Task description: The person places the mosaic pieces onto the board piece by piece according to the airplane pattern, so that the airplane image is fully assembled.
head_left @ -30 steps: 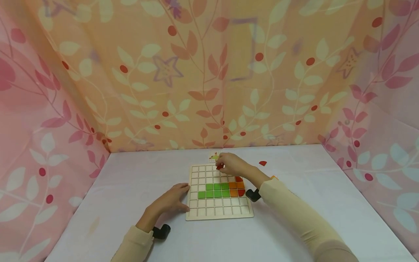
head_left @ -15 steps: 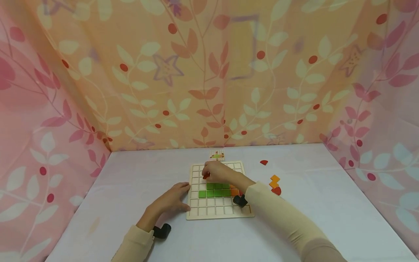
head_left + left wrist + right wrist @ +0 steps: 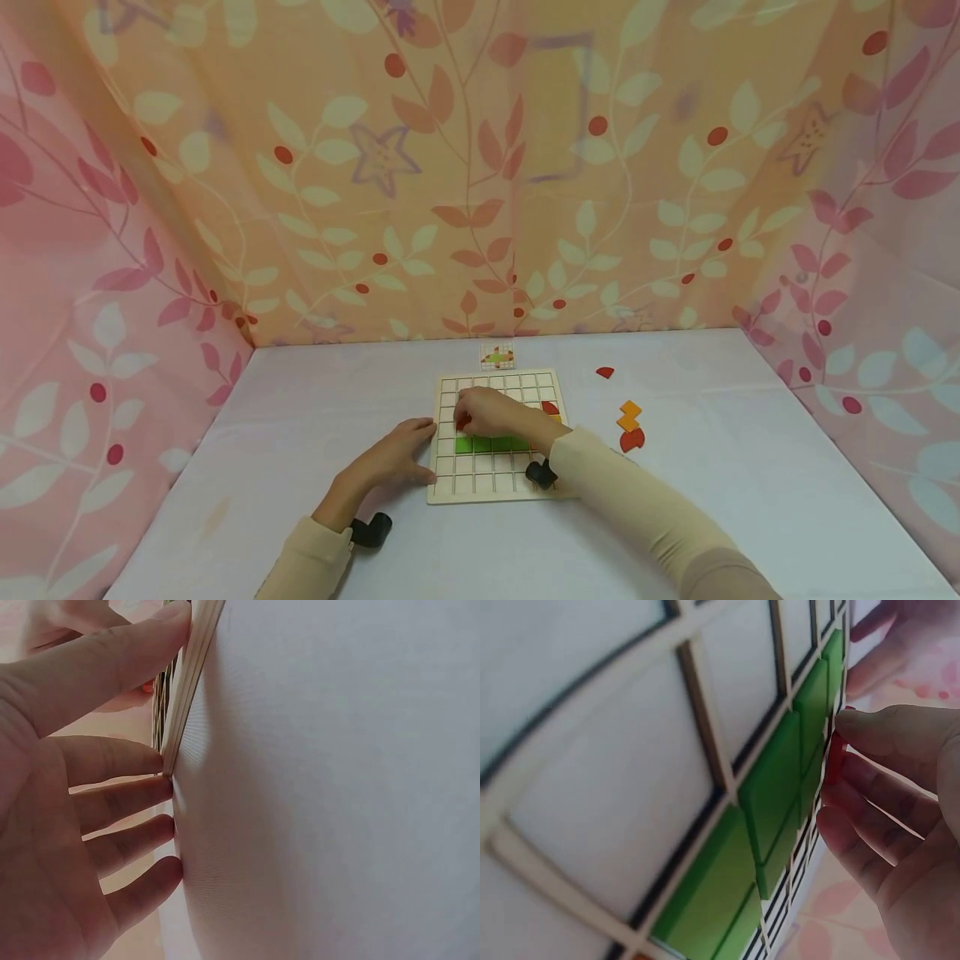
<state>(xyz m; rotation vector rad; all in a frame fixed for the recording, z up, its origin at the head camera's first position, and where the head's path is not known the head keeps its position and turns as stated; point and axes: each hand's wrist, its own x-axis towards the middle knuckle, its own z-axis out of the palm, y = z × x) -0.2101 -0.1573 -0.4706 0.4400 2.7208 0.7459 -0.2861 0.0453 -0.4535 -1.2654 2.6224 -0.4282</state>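
Observation:
A wooden grid board (image 3: 483, 484) lies on the white table, with a row of green square tiles (image 3: 491, 445) set in its cells. Thumb and forefinger of my right hand (image 3: 491, 412) pinch a small red piece (image 3: 836, 759) over the left part of the board, beside the green tiles. The piece is mostly hidden by the fingers in the head view. My left hand (image 3: 393, 454) rests at the board's left edge; its straight fingers and thumb touch the wooden rim (image 3: 187, 690). At the board's right side a red quarter-round tile (image 3: 551, 407) shows past my right wrist.
A small pattern card (image 3: 497, 357) lies behind the board. Right of the board are a loose red quarter-round piece (image 3: 604, 372), orange square tiles (image 3: 631, 408) and more red (image 3: 632, 439) just below them. Floral cloth (image 3: 360, 233) walls the back and sides.
With the red piece, my right hand has moved left and then nearer across the board, to the left end of the green tiles. The left hand has stayed at the edge.

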